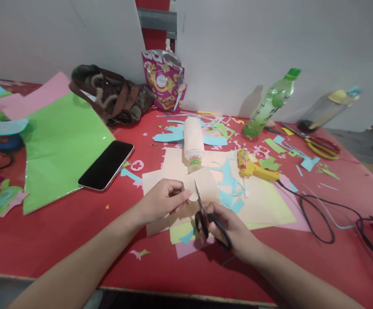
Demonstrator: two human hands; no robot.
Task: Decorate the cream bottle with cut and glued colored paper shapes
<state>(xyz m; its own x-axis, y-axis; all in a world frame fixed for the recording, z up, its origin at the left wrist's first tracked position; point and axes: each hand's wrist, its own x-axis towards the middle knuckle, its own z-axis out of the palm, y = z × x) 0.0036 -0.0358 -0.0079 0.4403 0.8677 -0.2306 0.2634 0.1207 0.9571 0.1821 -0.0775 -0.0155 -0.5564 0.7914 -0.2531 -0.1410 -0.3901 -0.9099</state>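
My right hand [228, 227] grips a pair of black-handled scissors [212, 227], its fingers through the loops. The blades point away from me and lie against a piece of cream paper [202, 182]. My left hand [165, 197] pinches that paper near its left edge, close to the blades. Beyond the hands lies a bottle wrapped in cream paper [193, 135], its green cap toward me, with blue paper pieces [170, 136] by its sides. Under the hands are stacked sheets of cream paper [160, 171] and yellow-green paper [270, 206].
To the right rest a yellow glue gun [257, 169] with a black cord, a green bottle [270, 103] and yellow-red scissors [323, 146]. On the left are a phone [106, 165], green sheets [64, 150] and a bag [115, 94]. A purple snack pack [163, 81] stands behind.
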